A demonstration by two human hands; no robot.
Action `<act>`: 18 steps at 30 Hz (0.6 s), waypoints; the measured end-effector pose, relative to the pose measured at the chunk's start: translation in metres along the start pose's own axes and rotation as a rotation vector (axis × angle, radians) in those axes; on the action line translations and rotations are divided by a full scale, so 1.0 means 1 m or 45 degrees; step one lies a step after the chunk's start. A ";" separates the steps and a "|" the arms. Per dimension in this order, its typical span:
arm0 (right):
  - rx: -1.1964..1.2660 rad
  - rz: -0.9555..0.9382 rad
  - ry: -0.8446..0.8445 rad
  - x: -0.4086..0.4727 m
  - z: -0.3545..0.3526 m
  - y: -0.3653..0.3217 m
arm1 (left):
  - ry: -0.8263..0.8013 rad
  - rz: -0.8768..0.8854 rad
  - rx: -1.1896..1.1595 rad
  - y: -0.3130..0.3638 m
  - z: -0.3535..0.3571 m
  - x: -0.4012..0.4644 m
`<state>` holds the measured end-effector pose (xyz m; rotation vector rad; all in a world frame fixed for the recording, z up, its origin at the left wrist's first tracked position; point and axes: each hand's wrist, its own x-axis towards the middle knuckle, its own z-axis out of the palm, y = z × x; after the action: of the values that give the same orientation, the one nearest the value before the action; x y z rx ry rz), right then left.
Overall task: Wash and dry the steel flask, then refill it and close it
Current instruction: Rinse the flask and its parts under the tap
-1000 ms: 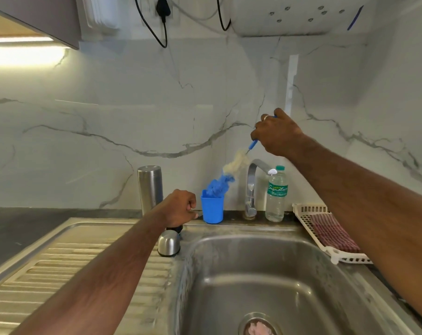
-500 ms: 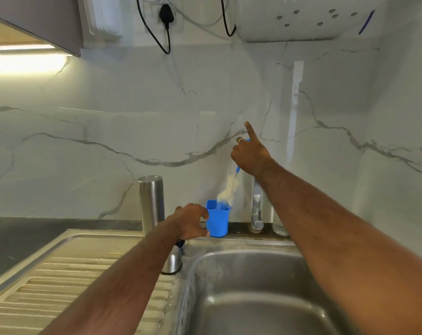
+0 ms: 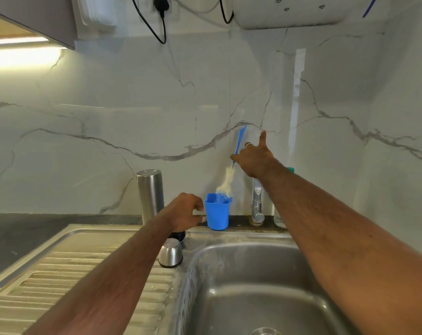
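Upright on the dark counter strip behind the drainboard [image 3: 60,274], the flask [image 3: 150,195] is seen close against the marble wall, with bare counter open to its left. Its cap [image 3: 170,253] is set dome-up on the drainboard's right edge, just beside the sink [image 3: 253,298] rim. Between flask and cup [image 3: 217,212] the left hand [image 3: 185,212] is held, its fingers loosely curled; whether anything is gripped cannot be told, though a fingertip lies just beside the cup's wall, and a dark object under the hand is mostly hidden. The cup stands on the ledge behind the sink, near the tap [image 3: 257,205]. A brush [image 3: 231,165] is pinched at its thin blue handle by the right hand [image 3: 252,158], one finger stretched up toward the wall; the pale bristle head is tilted with its lower end inside the cup's mouth. A bottle [image 3: 279,218] right of the tap is largely covered by the right forearm. The sink basin lies open below both arms.
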<state>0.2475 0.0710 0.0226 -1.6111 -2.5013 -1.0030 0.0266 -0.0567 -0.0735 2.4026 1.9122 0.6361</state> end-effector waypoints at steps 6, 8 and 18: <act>-0.053 -0.046 0.092 -0.015 -0.007 -0.011 | 0.101 0.043 -0.015 -0.012 -0.019 -0.021; -0.030 -0.089 0.151 -0.018 -0.012 -0.017 | 0.123 0.027 -0.007 -0.018 -0.026 -0.029; 1.451 -0.016 0.055 -0.028 -0.033 -0.141 | 0.237 -0.209 -0.012 -0.069 -0.055 -0.080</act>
<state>0.1343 -0.0063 -0.0322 -1.1195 -2.2548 0.4009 -0.0687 -0.1274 -0.0644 2.2201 2.1421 0.8823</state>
